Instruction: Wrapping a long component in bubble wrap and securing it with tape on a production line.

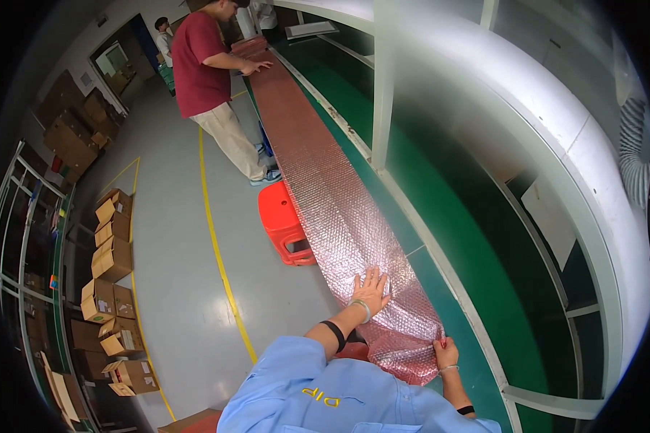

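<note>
A long strip of pinkish bubble wrap (339, 195) runs along the green bench, from close to my body to the far end. My left hand (370, 291) lies flat on it with the fingers spread. At the strip's near right edge, my right hand (446, 352) is closed, pinching the bubble wrap. The near end is crumpled and hangs down toward me. At the far end, a co-worker in a red shirt (201, 65) rests a hand (256, 66) on the same sheet.
A red plastic stool (285, 220) stands left of the bench. Open cardboard boxes (113, 256) line the floor at the left, beside a metal rack (23, 238). A green conveyor belt (455, 231) and a white upright post (384, 86) lie to the right.
</note>
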`<state>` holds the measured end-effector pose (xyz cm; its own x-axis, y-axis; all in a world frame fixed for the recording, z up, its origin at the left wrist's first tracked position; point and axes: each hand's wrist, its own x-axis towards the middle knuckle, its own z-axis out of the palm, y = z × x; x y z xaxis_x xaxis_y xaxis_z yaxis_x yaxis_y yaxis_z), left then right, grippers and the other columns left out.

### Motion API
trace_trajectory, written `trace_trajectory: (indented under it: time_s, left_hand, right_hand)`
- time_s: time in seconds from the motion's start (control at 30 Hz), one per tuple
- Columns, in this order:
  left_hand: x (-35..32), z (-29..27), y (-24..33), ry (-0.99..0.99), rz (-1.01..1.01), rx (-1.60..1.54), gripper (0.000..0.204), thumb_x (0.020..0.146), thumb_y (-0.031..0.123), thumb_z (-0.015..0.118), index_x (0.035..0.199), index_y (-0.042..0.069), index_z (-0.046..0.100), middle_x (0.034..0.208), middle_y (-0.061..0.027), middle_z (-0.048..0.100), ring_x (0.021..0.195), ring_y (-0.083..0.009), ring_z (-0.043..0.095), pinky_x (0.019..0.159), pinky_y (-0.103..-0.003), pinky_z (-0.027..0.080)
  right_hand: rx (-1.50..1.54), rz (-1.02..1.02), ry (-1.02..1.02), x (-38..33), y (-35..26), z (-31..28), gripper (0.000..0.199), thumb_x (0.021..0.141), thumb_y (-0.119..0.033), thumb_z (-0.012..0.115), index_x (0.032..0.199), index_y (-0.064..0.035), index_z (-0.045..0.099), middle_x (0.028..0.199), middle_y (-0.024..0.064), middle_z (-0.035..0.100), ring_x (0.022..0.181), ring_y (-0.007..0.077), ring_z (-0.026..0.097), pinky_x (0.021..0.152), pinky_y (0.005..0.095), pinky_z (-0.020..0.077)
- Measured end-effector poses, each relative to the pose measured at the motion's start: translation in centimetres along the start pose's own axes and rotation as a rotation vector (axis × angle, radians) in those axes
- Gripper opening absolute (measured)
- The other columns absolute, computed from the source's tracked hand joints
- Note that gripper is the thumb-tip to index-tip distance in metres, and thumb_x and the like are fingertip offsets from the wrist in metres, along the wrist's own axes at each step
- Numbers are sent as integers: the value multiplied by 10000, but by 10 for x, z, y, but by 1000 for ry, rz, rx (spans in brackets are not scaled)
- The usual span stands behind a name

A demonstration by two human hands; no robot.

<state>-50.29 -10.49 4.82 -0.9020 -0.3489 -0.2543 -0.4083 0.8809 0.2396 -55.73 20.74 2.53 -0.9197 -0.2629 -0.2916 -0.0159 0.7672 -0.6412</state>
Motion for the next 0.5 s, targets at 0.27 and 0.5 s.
trace_trajectory:
  time_s: [0.27,0.5]
  left_hand:
    - [0,-13,6,-86,-22,10,647,872,436,383,1382,87,192,1454,-156,70,1345,-309,56,1047,-529,99]
    - [-2,-15,6,-108,-36,10,652,869,430,391,1385,88,185,1456,-152,61,1346,-305,53,1049,-528,100]
  right_hand:
    - [-36,-26,22,-3,-9,-5,262,731,-254,655,726,-28,522,641,129,579,587,281,566,580,377,443]
    - [-12,-44,20,-5,-11,-5,260,731,-255,649,720,-27,525,646,137,577,594,285,565,579,377,444]
